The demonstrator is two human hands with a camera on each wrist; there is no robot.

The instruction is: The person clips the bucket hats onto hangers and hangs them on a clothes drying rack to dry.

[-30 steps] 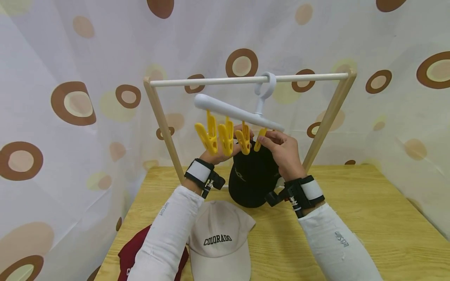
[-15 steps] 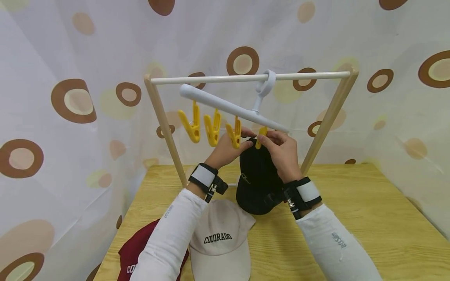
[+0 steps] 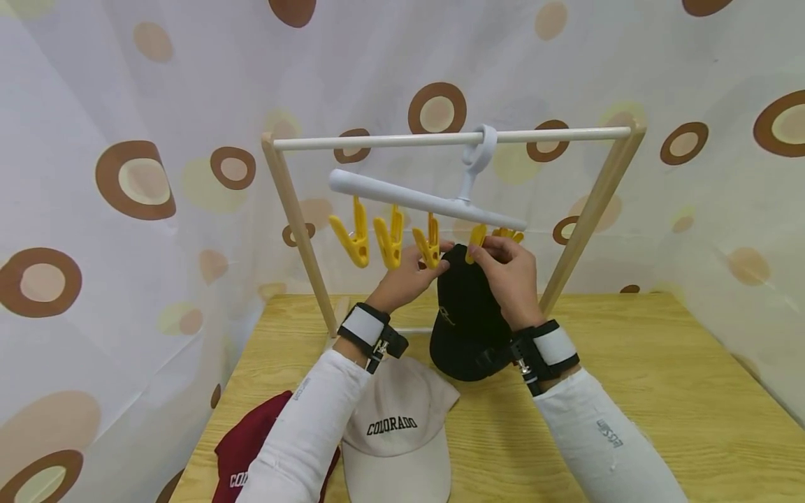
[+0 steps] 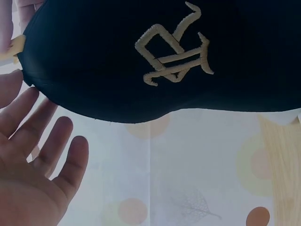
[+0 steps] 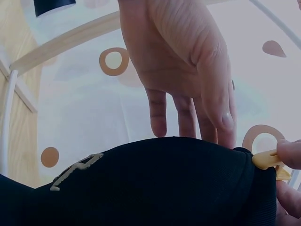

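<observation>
One black cap (image 3: 468, 307), brim down beneath the hanger (image 3: 402, 198), and up at its top edge comes the action! The right hand (image 3: 512, 279) reaches up on one side, thumb and finger clamped on a yellow clip (image 3: 476, 244), the clip's tips right at the cap's edge; whether they bite the cloth, impossible to tell. Opposite it, the left hand (image 3: 405, 283): palm turned in, fingers fairly straight and spread apart, thumb and foremost tips at the cap's edge, the last two fingers standing clear. And it's crowded: three other clips (image 3: 391, 257) dangle from the hanger's left half, the one closest to the cap cutting across the left fingers in the head view. The hanger hooks over a white rail (image 3: 390, 142) between wooden posts (image 3: 300, 241). Down on the table (image 3: 629, 391), a beige cap (image 3: 399, 405) reading COLORADO lies nearer the person, and the left sleeve (image 3: 295, 433) crosses over a red cap (image 3: 251, 441), hiding part of it.
</observation>
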